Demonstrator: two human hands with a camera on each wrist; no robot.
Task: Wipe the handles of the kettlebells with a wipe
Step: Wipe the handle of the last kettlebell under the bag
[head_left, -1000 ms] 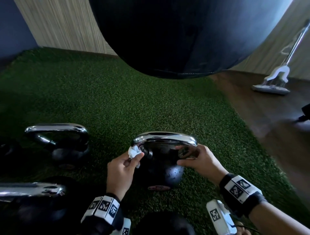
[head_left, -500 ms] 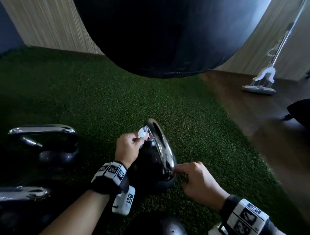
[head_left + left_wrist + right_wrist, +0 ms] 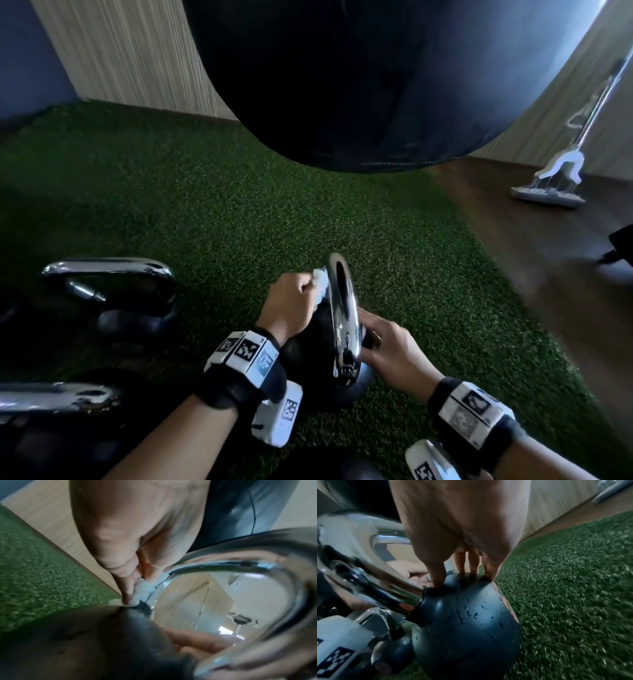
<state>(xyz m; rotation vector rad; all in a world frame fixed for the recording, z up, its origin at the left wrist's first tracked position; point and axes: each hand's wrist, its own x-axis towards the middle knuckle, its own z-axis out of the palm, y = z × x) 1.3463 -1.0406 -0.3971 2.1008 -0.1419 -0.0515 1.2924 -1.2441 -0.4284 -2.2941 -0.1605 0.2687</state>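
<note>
A black kettlebell stands on the green turf, its chrome handle turned end-on to me. My left hand pinches a small white wipe against the handle's far left side. In the left wrist view the wipe sits where the handle meets the body. My right hand is on the near right side. Its fingertips press down on the wet black body beside the handle.
Another kettlebell stands to the left, one more at lower left, and a third at the bottom edge. A dark punching bag hangs overhead. Wooden floor with a mop lies to the right.
The kettlebell has turned from handle crosswise to handle end-on. My left hand carried the wipe up the handle's far side. My right hand left the handle's end and now rests on the body.
</note>
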